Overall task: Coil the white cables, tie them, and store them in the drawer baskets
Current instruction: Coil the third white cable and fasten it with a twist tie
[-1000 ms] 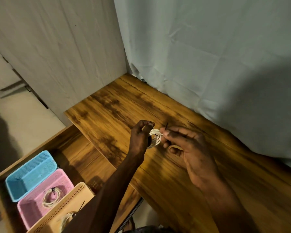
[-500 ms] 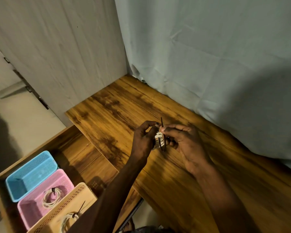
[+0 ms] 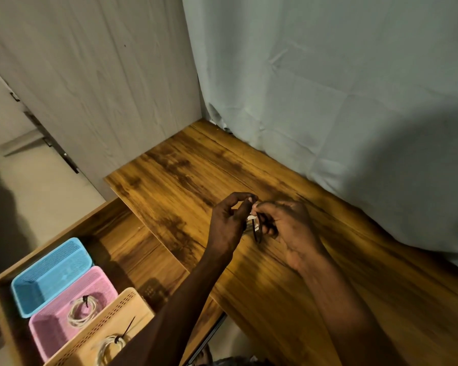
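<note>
1. Since half a second ago, both hands have come a little closer and the black zip tie point(image 3: 257, 228) now hangs down in a loop, not pointing up.
2. Left hand point(image 3: 229, 223) and right hand point(image 3: 286, 228) are together above the wooden desk point(image 3: 185, 180), both pinching the small white cable coil point(image 3: 250, 218), mostly hidden between the fingers.
3. Open drawer point(image 3: 111, 233) at left holds a blue basket point(image 3: 50, 273), a pink basket point(image 3: 48, 326) and a beige basket point(image 3: 111, 318); the pink and beige ones each contain a tied coil.
</note>
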